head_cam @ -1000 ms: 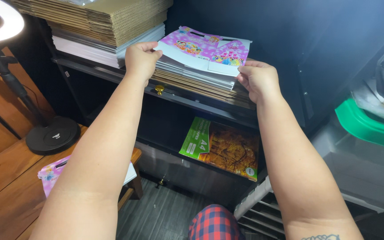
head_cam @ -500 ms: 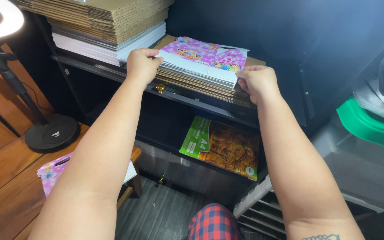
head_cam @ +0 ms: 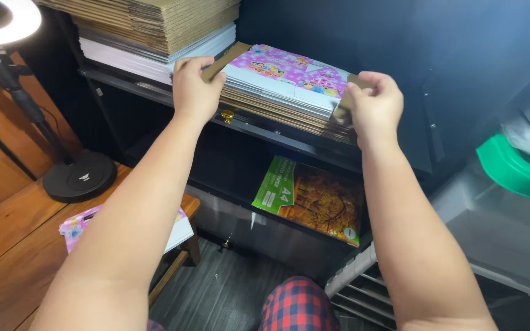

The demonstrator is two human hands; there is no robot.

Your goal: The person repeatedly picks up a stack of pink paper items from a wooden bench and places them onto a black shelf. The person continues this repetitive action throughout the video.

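A stack of flat pink printed cartons [head_cam: 289, 76] lies on top of flat brown cardboard sheets [head_cam: 277, 107] on a dark shelf [head_cam: 277, 132]. My left hand [head_cam: 196, 89] grips the stack's left end, fingers curled over its edge. My right hand [head_cam: 375, 107] grips the stack's right end the same way. Both arms reach forward from the bottom of the head view.
A taller pile of brown and white flat cardboard [head_cam: 154, 30] sits left on the same shelf. Below, a green and orange paper pack [head_cam: 311, 199] leans on a lower shelf. A ring light stand [head_cam: 78, 175] and another pink carton [head_cam: 81, 224] rest on a wooden table [head_cam: 13, 245]. Green-lidded bin [head_cam: 516, 171] at right.
The pink stack has been lowered and pushed back onto the brown sheets. Both hands moved forward with it and still grip its ends.
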